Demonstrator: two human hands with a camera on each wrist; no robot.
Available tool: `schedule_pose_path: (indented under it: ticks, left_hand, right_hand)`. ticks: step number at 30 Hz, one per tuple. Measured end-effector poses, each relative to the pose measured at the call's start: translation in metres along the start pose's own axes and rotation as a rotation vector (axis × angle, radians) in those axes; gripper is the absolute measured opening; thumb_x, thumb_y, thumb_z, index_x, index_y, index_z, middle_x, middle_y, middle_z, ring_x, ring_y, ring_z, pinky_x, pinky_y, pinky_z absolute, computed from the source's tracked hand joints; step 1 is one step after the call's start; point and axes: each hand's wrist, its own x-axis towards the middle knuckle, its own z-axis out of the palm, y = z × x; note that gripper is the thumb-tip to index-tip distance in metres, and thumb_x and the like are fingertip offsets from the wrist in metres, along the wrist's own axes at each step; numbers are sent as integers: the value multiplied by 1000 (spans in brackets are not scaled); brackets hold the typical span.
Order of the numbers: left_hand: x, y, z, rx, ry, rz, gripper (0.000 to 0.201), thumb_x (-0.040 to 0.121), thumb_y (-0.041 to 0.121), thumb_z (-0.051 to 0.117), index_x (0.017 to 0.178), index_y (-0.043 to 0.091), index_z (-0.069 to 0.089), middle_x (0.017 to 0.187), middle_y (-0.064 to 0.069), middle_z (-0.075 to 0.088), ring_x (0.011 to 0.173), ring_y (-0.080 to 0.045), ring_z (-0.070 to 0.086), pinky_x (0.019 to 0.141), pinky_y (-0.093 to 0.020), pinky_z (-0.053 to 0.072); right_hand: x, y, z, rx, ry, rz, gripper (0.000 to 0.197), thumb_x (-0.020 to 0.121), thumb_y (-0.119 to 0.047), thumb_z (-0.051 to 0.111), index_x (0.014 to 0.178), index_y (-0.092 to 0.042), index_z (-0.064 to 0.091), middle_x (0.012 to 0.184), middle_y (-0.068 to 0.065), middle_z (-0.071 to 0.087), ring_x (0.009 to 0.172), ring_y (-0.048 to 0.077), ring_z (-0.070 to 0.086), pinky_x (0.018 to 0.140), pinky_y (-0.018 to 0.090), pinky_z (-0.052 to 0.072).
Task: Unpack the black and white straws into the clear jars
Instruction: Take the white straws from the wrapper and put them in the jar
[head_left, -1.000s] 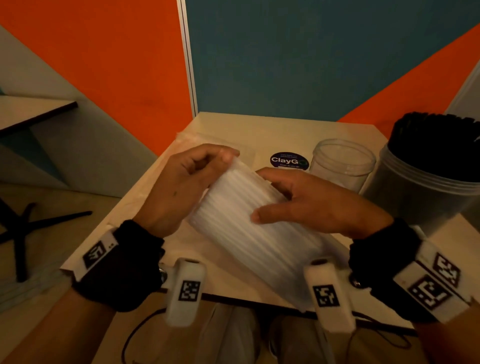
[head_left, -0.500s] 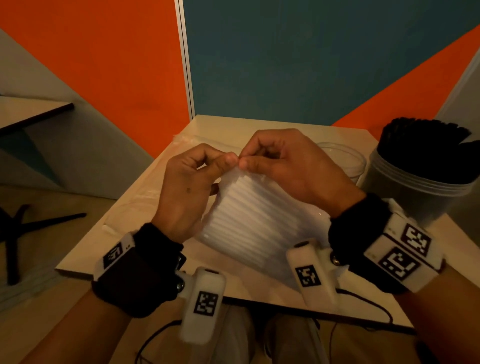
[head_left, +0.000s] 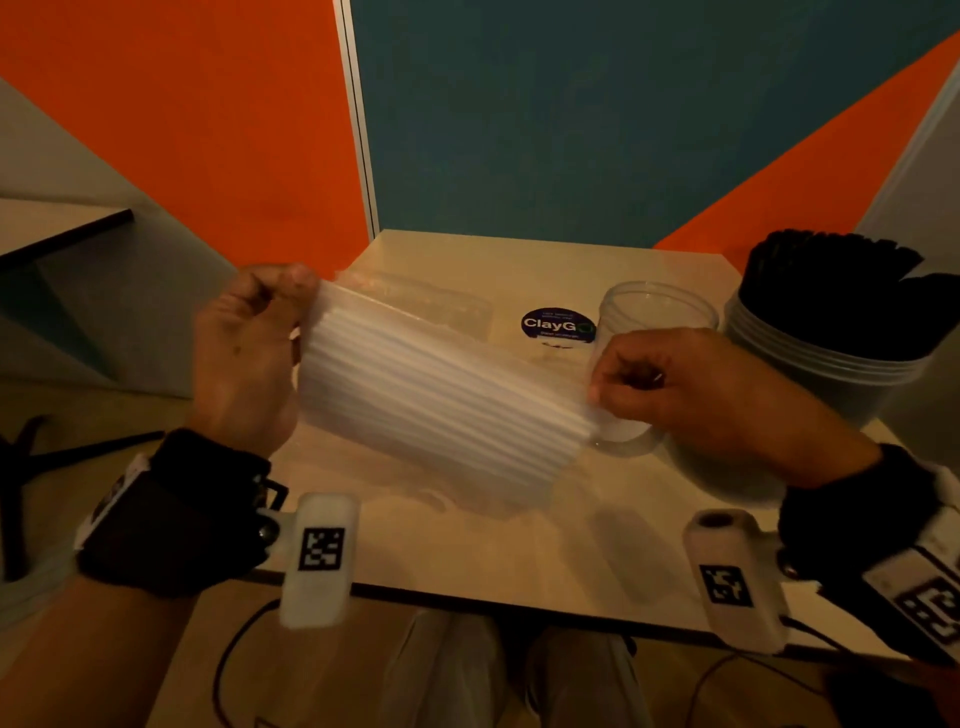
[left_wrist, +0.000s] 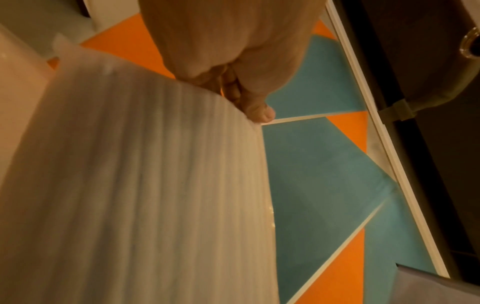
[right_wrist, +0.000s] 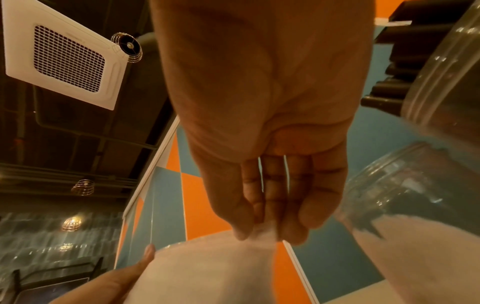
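A clear plastic pack of white straws (head_left: 441, 395) is held above the table between both hands, its long side running left to right. My left hand (head_left: 249, 353) pinches its upper left corner; the thumb tip shows at the pack's edge (left_wrist: 259, 113). My right hand (head_left: 670, 384) pinches the plastic at the right end, thumb against fingers (right_wrist: 259, 232). Behind the right hand an empty clear jar (head_left: 657, 317) stands on the table. At the far right a bigger clear jar (head_left: 826, 364) is full of black straws (head_left: 831, 296).
The beige table (head_left: 467, 551) carries a round dark sticker (head_left: 558, 325) and a crumpled clear wrapper (head_left: 431, 301) at the back left. Orange and teal wall panels close the far side. The table's dark front edge runs just above my knees.
My right hand has moved from the pack's top left corner to its right end. The pack has turned from tilted to lying crosswise, stretched between the hands. The empty jar shows again.
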Motion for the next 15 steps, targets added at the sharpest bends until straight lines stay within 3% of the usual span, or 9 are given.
schedule_pose_path:
  ticks: [3,6,10,13,15]
  left_hand:
    - [1,-5,-2,-25,34,-6,23,96,14,53,74,22,56,63,18,58,61,3,51,54,-14,43]
    - [-1,-12,0,-42,44,-1,27,96,14,54,71,24,60,67,19,62,66,3,54,63,-15,45]
    - [-3,-21,9,-76,58,-17,19,95,15,55,77,21,59,73,16,63,73,0,56,70,-19,46]
    - [-8,-25,19,-129,47,-40,15,93,15,57,79,19,60,82,4,67,87,-16,61,80,-30,50]
    - [-12,-25,24,-179,7,-56,11,92,16,56,81,17,59,81,7,70,93,-22,64,83,-32,52]
  right_hand:
    - [-5,10,-4,11,-2,49,7,82,-18,69,76,-21,69,72,-14,68,69,-7,59,62,1,41]
    - [-3,10,-3,-35,-19,78,5,84,-22,68,82,-26,69,78,-17,67,73,-6,60,65,2,43]
    - [5,-11,10,8,18,4,30,87,-35,61,115,-26,65,103,-12,67,89,5,62,82,19,49]
    - [15,-28,25,-14,39,-63,27,90,-31,59,115,-26,67,105,-11,69,89,1,59,75,5,41]
    - [22,-33,31,-39,76,-62,21,91,-23,59,109,-24,69,102,-11,70,87,0,60,73,4,41]
